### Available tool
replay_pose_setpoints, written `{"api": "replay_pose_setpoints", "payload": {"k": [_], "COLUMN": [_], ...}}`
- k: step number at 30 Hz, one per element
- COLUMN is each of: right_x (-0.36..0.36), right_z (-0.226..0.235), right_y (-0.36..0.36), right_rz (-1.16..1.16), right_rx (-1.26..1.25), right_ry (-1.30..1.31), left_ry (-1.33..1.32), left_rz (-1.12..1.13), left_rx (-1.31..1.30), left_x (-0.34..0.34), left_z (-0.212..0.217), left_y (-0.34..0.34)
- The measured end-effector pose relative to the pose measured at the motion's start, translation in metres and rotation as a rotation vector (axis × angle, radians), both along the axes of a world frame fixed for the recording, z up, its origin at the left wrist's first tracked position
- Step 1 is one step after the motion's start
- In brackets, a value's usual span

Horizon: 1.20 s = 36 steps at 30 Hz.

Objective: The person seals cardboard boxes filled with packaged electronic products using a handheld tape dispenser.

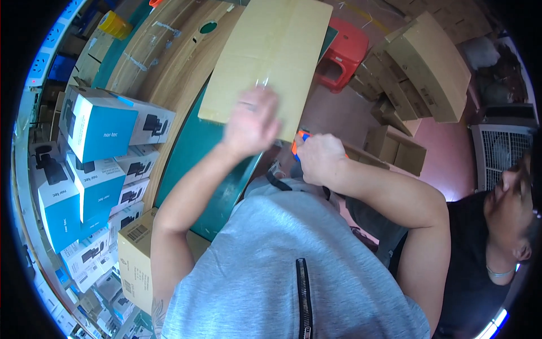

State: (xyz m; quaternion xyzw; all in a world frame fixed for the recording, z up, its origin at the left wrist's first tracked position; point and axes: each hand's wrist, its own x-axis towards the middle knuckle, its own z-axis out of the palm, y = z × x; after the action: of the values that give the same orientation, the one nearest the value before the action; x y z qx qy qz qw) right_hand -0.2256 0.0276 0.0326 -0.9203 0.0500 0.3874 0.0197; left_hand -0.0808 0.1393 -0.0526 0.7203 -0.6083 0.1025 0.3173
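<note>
item: brown cardboard carton (pixel 268 42), flaps closed, lying on the green work surface (pixel 189 161) ahead of the wearer, its near end toward the body.

left hand (pixel 253 124): over the near end of the carton, motion-blurred; cannot tell whether the fingers are spread or curled, or how firmly they press. a glint of clear tape (pixel 263 83) shows just beyond it.

right hand (pixel 322 158): closed around an orange-and-blue hand tool (pixel 305 135), probably a tape dispenser, just beside the carton's near right corner.

handling note, by judgement: the step looks like taping the carton. steady the box with the left palm, keep the flap edges meeting, draw the strip straight and taut, then rub it flat over the end; keep fingers clear of any cutting edge.

surface and room: wood-grain board (pixel 189 48) along the left of the green top; white-and-blue product boxes (pixel 107 133) stacked at left; larger brown box (pixel 134 265) below them; red plastic stool (pixel 355 42) beyond the carton; open cardboard box (pixel 389 144) on the pinkish floor (pixel 446 150); person in a dark top (pixel 471 282) at right.
</note>
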Motion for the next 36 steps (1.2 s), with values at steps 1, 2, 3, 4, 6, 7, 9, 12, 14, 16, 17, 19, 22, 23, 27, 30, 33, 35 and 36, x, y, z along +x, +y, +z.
{"api": "replay_pose_setpoints", "payload": {"k": [1, 2, 3, 4, 6, 7, 9, 12, 14, 16, 17, 19, 22, 23, 27, 30, 33, 35, 36], "right_x": [0.000, 0.002, 0.001, -0.002, -0.010, -0.010, -0.009, -0.012, -0.012, -0.008, -0.002, 0.005, 0.006, 0.004, -0.016, -0.057, -0.102, -0.112, -0.118], "right_z": [-0.001, -0.004, -0.006, -0.010, -0.020, -0.024, -0.031, -0.040, -0.044, -0.057, -0.073, -0.101, -0.121, -0.120, -0.134, -0.195, -0.273, -0.283, -0.288], "right_y": [0.001, 0.000, 0.000, 0.000, 0.004, 0.007, 0.014, 0.025, 0.029, 0.028, 0.019, 0.002, -0.034, -0.042, -0.055, -0.071, -0.096, -0.107, -0.111], "right_rz": [0.001, 0.005, 0.002, 0.000, -0.042, -0.041, 0.007, 0.045, 0.066, 0.091, 0.160, 0.226, 0.062, -0.184, -0.643, -0.877, -1.311, -1.611, -1.900], "right_rx": [0.007, 0.009, 0.005, 0.005, -0.043, -0.045, -0.134, -0.221, -0.271, -0.321, -0.296, -0.266, -0.244, -0.158, 0.046, 0.040, 0.181, 0.521, 0.861], "right_ry": [0.004, 0.035, 0.067, 0.067, -0.089, -0.087, -0.095, -0.186, -0.184, -0.186, -0.066, 0.054, 0.124, 0.078, -0.008, -0.212, -0.483, -0.445, -0.399], "left_ry": [0.062, -0.003, -0.052, -0.052, -0.103, -0.101, -0.118, -0.148, -0.164, -0.182, -0.214, -0.246, -0.291, -0.469, -0.909, -1.036, -0.913, -0.675, -0.426], "left_rz": [-0.111, -0.126, -0.124, -0.126, -0.110, -0.109, -0.083, -0.079, -0.087, -0.091, -0.091, -0.093, -0.029, -0.006, -0.026, -0.125, -0.281, -0.456, -0.613], "left_rx": [0.091, 0.214, 0.258, 0.259, 0.238, 0.236, 0.281, 0.290, 0.302, 0.315, 0.320, 0.329, 0.383, 0.499, 0.695, 0.697, 0.426, 0.183, -0.078], "left_x": [-0.024, -0.039, -0.046, -0.047, -0.048, -0.050, -0.053, -0.054, -0.054, -0.053, -0.053, -0.056, -0.068, -0.071, -0.082, -0.078, -0.074, -0.061, -0.057], "left_z": [-0.001, -0.006, -0.026, -0.030, -0.038, -0.038, -0.036, -0.045, -0.045, -0.043, -0.042, -0.042, -0.042, -0.034, -0.036, -0.042, -0.050, -0.055, -0.058], "left_y": [-0.002, -0.003, -0.006, -0.008, -0.010, -0.010, -0.009, -0.009, -0.008, -0.007, -0.009, -0.008, -0.017, -0.023, -0.038, -0.043, -0.043, -0.036, -0.032]}}
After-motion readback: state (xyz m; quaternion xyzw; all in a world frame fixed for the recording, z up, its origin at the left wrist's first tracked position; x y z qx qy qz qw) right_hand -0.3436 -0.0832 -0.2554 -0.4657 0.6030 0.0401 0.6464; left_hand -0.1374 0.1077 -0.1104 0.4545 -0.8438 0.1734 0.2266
